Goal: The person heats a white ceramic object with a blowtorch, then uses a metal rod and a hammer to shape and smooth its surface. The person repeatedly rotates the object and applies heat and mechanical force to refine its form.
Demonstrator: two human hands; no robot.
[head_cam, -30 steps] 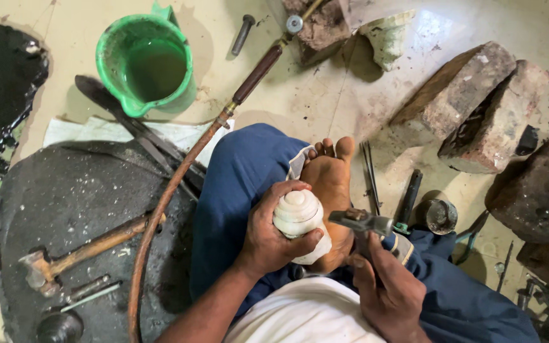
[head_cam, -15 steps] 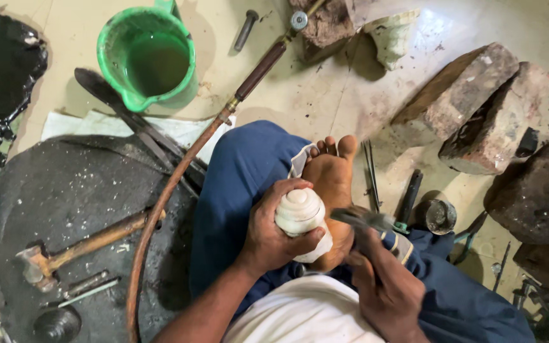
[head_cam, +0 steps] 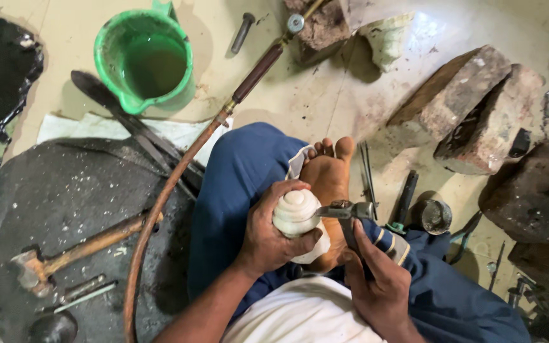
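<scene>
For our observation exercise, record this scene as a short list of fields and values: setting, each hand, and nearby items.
Setting: person seated on the floor, one bare foot turned up
Left hand: grips a white spiral shell
Right hand: holds a metal caliper-like tool against the shell
Nearby: green jug, hammer, hose, rough blocks

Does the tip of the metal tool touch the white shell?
Touching. In the head view, the tool in the right hand meets the side of the shell with no gap, while the left hand grips the shell.
</scene>
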